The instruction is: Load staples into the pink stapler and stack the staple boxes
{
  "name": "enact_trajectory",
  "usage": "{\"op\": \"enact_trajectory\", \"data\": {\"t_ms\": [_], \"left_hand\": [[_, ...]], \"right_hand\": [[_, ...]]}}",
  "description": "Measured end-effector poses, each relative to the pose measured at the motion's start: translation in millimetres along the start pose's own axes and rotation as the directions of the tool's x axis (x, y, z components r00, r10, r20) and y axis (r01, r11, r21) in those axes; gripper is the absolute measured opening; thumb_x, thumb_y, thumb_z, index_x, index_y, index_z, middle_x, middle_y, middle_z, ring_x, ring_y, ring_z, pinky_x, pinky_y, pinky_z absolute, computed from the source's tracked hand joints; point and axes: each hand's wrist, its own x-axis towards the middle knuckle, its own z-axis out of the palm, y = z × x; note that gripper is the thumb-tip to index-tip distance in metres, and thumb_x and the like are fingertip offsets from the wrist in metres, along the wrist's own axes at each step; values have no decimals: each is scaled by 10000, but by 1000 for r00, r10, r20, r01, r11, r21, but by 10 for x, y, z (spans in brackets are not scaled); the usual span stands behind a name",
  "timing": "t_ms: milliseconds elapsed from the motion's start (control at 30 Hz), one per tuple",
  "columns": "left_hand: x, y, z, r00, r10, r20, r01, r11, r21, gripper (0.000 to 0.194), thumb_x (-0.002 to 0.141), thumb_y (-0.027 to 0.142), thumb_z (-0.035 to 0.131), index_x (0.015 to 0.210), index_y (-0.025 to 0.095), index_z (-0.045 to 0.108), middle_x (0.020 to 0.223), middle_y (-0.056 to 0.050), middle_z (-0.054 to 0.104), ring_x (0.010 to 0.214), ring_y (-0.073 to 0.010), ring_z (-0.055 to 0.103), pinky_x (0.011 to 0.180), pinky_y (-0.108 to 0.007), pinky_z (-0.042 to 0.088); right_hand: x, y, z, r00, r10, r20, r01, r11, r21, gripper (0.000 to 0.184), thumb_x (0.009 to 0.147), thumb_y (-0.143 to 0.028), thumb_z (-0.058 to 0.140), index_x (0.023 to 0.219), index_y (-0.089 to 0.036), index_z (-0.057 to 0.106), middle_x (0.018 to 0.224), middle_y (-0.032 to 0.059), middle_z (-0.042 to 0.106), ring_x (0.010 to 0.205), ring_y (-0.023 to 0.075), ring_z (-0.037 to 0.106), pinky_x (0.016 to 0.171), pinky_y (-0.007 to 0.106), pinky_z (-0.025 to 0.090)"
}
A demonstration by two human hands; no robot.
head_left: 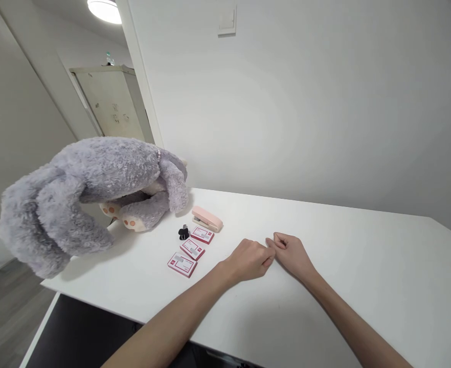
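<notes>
My left hand (250,259) rests on the white table, curled into a fist. Right beside it lies my right hand (292,255), also closed, with its fingers folded in; the two hands meet or nearly meet at the knuckles. Nothing shows in either one. Left of my hands is a pink stapler (207,219). In front of it are three small white-and-red boxes, which look like staple boxes: an upper one (202,234), a middle one (192,249) and a lower one (182,264). Beside them sits a small black object with metal parts (183,233), perhaps a staple remover.
A large lilac plush toy (110,168) slumps over the left end of the white table (382,266). Behind the table stands a white wall (306,102) with a switch (227,20). A pale cabinet (106,102) is visible through the opening at left.
</notes>
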Motion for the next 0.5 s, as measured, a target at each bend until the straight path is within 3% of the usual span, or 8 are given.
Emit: {"op": "enact_trajectory", "data": {"t_ms": [200,500], "left_hand": [[3,11,-30,999,-15,51,14,1000,18,201,776,35,560,685,207,506,563,38,532,488,-133,437,525,-279,232],[1,14,-21,1000,-4,16,4,1000,19,231,776,36,556,662,205,447,529,48,466,457,-123,379,512,-281,218]], "right_hand": [[-4,-11,-1,1000,-4,0,4,1000,2,456,855,-377,577,649,-247,190,609,-68,219,609,123,202,542,274,195],[-2,-13,-3,1000,-14,-6,14,1000,-3,455,853,-385,579,649,-249,195,605,-70,217,604,121,200,533,270,197]]}}
